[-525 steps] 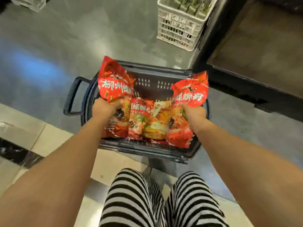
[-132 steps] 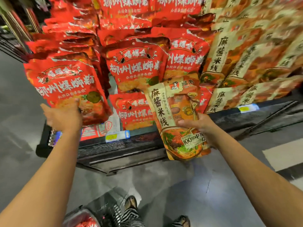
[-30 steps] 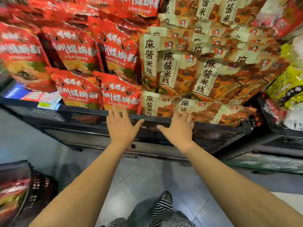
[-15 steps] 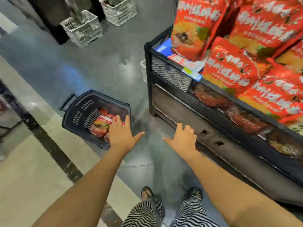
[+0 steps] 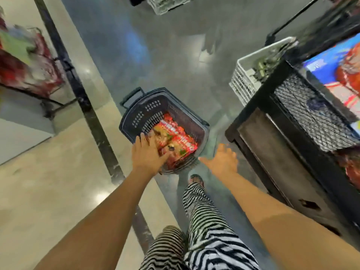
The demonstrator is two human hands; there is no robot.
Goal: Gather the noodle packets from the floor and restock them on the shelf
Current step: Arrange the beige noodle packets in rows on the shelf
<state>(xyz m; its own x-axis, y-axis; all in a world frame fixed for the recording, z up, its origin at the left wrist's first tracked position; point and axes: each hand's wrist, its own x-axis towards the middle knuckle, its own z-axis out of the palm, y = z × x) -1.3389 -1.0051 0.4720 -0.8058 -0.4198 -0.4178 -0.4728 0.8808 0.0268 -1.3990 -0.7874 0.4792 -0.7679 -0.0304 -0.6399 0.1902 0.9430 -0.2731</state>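
A dark plastic basket (image 5: 148, 110) stands on the grey floor ahead of me, with several red noodle packets (image 5: 176, 140) lying inside. My left hand (image 5: 147, 154) reaches over the basket's near rim with its fingers straight, just at the edge of the packets. My right hand (image 5: 223, 159) hovers with spread fingers to the right of the basket and holds nothing. The black shelf unit (image 5: 292, 121) stands at the right, with red packets (image 5: 350, 71) showing blurred at its top.
A white crate (image 5: 247, 75) with green items sits on the floor beside the shelf's far end. Another white crate (image 5: 165, 4) is at the top. A rack with red goods (image 5: 25, 61) stands at the left. My striped trouser legs and a sandalled foot (image 5: 196, 179) are below.
My view has swung further from the shelf towards the basket. Both hands have moved closer to it, the left one now over its rim by the packets.
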